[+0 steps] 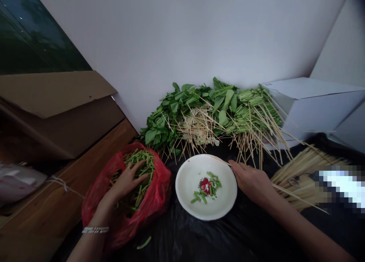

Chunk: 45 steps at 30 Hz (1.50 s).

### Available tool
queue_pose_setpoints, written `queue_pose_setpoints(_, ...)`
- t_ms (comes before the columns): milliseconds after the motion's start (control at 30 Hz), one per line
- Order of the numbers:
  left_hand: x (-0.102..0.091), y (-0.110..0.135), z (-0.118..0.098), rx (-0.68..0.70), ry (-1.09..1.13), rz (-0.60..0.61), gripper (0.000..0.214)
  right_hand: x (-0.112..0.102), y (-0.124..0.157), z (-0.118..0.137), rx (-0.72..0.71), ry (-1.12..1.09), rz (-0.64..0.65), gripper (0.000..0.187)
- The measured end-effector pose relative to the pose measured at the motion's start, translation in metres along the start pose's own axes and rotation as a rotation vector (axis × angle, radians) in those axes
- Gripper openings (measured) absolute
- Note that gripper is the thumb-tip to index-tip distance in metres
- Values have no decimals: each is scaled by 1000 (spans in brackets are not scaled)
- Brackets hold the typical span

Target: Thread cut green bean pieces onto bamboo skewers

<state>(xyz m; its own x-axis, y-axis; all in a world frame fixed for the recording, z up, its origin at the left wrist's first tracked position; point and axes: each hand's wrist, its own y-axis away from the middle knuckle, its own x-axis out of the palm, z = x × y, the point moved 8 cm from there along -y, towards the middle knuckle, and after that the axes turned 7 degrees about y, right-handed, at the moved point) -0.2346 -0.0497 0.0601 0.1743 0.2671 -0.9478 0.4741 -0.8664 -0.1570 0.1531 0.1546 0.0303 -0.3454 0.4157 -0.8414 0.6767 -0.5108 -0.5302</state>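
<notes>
My left hand reaches into a red plastic bag, its fingers spread over the cut green stem pieces inside. Some of its fingertips are hidden among the pieces. My right hand is closed around a bamboo skewer, whose front end lies over the right rim of a white bowl. A few short green pieces rest in the bowl, on and around its red flower print. One loose piece lies on the black plastic sheet near the bag.
Behind the bowl, skewered leafy greens, pale skewered slices and skewered green stems are piled against the wall. Bare skewers and scissors lie at right. A cardboard box stands left, a white box right.
</notes>
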Motion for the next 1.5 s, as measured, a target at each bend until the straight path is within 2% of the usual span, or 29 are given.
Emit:
queue_pose_setpoints(100, 8, 0, -3, 8, -49, 50, 60, 2, 1, 0, -5, 15, -9, 32)
queue_pose_setpoints(333, 7, 3, -11, 42, -77, -140, 44, 5, 0, 0, -11, 12, 32, 31)
queue_pose_setpoints(467, -7, 4, -9, 55, 15, -187, 40, 4, -2, -1, 7, 5, 57, 31)
queue_pose_setpoints(600, -37, 6, 10, -65, 172, -296, 46, 5, -2, -1, 18, -5, 70, 31)
queue_pose_setpoints(733, -53, 10, 23, -191, 370, -298, 52, 4, -2, -1, 16, 7, 51, 30)
queue_pose_setpoints(867, -59, 14, 16, -227, 404, -304, 49, 2, -2, -1, 12, -1, 61, 30)
queue_pose_setpoints(1033, -61, 16, 2, -316, 610, -341, 47, 1, -2, -2, 14, -12, 51, 31)
queue_pose_setpoints(1200, -75, 22, -28, -393, 844, -428, 38, 3, -2, -2, 8, 2, 68, 31)
queue_pose_setpoints(1300, -76, 30, -72, -362, 976, -421, 39, 4, -4, -2, 11, 7, 90, 28)
queue_pose_setpoints(1400, -51, 32, -137, -236, 1026, -216, 42, 4, -5, -2, 17, -2, 103, 28)
queue_pose_setpoints(1500, -6, 26, -199, -51, 1002, -14, 32, 4, -5, -1, 21, -27, 124, 29)
